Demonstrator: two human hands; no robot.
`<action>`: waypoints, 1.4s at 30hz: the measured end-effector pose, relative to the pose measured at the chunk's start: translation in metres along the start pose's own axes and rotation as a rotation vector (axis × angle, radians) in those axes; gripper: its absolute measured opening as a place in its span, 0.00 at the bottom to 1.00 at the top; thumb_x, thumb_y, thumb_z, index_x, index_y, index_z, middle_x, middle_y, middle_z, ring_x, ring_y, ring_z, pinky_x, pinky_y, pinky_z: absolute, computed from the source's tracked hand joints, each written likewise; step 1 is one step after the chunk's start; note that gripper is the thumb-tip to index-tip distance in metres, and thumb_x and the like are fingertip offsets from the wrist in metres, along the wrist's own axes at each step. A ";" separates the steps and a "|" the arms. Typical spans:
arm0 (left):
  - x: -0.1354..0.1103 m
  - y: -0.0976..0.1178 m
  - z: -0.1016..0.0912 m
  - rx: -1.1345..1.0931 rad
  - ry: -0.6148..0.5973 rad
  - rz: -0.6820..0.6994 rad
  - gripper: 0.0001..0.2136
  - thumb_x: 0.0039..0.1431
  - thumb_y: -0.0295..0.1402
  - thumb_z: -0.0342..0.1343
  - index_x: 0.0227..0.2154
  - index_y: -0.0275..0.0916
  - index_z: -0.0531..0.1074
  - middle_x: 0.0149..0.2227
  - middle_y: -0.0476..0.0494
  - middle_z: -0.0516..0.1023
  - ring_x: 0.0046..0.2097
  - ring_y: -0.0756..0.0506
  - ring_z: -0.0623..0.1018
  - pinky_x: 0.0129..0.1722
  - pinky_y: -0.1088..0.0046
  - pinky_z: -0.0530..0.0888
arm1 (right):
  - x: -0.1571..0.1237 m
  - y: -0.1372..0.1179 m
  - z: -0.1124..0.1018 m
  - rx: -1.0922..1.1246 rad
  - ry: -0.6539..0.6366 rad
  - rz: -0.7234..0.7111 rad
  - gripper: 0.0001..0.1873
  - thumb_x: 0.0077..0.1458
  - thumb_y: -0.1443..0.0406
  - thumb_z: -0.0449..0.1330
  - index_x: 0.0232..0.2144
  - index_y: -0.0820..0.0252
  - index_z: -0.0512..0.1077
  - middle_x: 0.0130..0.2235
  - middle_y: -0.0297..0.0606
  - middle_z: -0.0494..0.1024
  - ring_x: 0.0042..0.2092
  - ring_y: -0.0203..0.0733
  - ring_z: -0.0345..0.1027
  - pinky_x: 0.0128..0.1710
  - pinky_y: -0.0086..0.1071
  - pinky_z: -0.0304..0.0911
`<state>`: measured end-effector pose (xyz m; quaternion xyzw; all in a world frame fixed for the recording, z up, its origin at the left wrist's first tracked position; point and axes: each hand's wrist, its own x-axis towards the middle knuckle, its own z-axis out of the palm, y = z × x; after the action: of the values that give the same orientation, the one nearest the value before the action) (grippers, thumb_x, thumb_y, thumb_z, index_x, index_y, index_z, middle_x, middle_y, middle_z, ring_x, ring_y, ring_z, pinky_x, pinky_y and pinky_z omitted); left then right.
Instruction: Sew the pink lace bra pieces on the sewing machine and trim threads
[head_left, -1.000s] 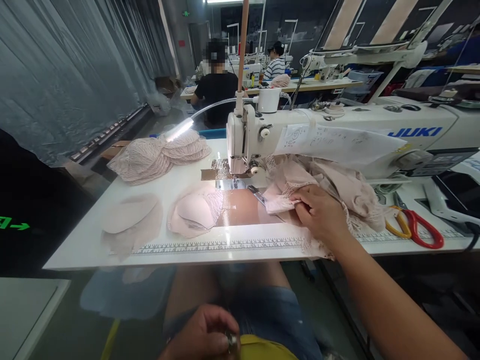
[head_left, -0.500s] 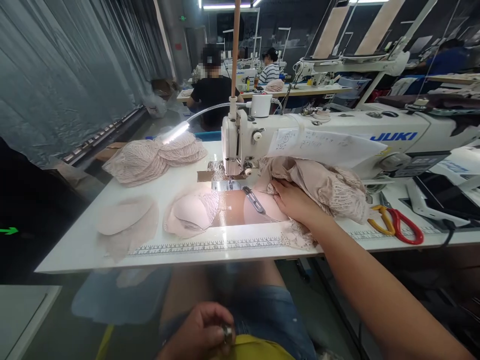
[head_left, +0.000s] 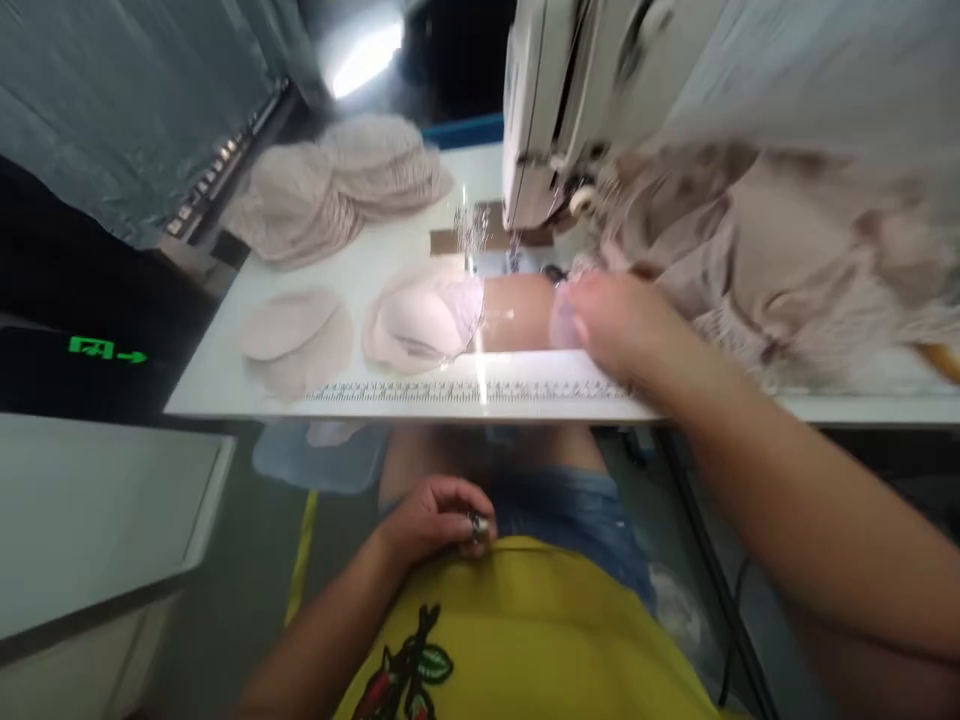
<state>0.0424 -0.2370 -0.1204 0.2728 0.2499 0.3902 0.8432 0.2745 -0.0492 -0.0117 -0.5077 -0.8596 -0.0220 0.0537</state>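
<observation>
My left hand (head_left: 442, 520) is low in front of my shirt, thumb and fingers closed on a small shiny metal bobbin case (head_left: 477, 524). On the table, my right hand (head_left: 611, 315) is smeared by motion, its fingers bent down over a pale bra cup (head_left: 562, 325) that it mostly covers. A small dark tip (head_left: 555, 272) shows beside those fingers; I cannot make out what it belongs to. Left of the needle area lies another padded cup with lace (head_left: 420, 320). The sewing machine head (head_left: 551, 130) stands just beyond my right hand.
A stack of lace cups (head_left: 322, 190) lies at the table's back left, with a flat cup piece (head_left: 296, 335) nearer. Crumpled beige bras (head_left: 795, 260) fill the right side. A printed ruler (head_left: 450, 391) follows the front edge. A lit lamp (head_left: 367, 58) hangs behind.
My view has tipped downward and closer. My right hand has shifted from the beige bras onto the right cup; the utility knife that lay there no longer shows plainly. My left hand keeps its hold.
</observation>
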 end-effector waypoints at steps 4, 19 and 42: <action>-0.008 0.007 -0.010 -0.028 -0.061 0.077 0.09 0.50 0.32 0.64 0.35 0.37 0.78 0.29 0.41 0.78 0.23 0.51 0.76 0.18 0.83 0.68 | 0.013 -0.004 0.007 -0.107 -0.159 0.172 0.15 0.48 0.73 0.58 0.41 0.69 0.72 0.40 0.55 0.75 0.38 0.56 0.71 0.34 0.45 0.66; -0.019 0.021 -0.045 -0.030 -0.044 0.002 0.09 0.41 0.35 0.66 0.27 0.38 0.79 0.18 0.45 0.72 0.12 0.52 0.68 0.10 0.80 0.64 | -0.105 -0.014 0.000 0.582 0.091 -0.203 0.22 0.64 0.54 0.46 0.55 0.50 0.67 0.40 0.35 0.80 0.38 0.41 0.75 0.30 0.32 0.64; -0.009 0.030 -0.033 0.184 -0.268 -0.077 0.11 0.49 0.30 0.63 0.38 0.38 0.79 0.31 0.36 0.79 0.27 0.47 0.79 0.26 0.75 0.75 | -0.128 -0.113 0.071 0.673 0.028 -0.255 0.16 0.59 0.67 0.55 0.49 0.66 0.71 0.32 0.40 0.77 0.33 0.39 0.73 0.32 0.29 0.67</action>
<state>0.0003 -0.2190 -0.1227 0.3887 0.1803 0.2930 0.8547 0.2320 -0.2084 -0.0948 -0.3499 -0.8743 0.2489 0.2264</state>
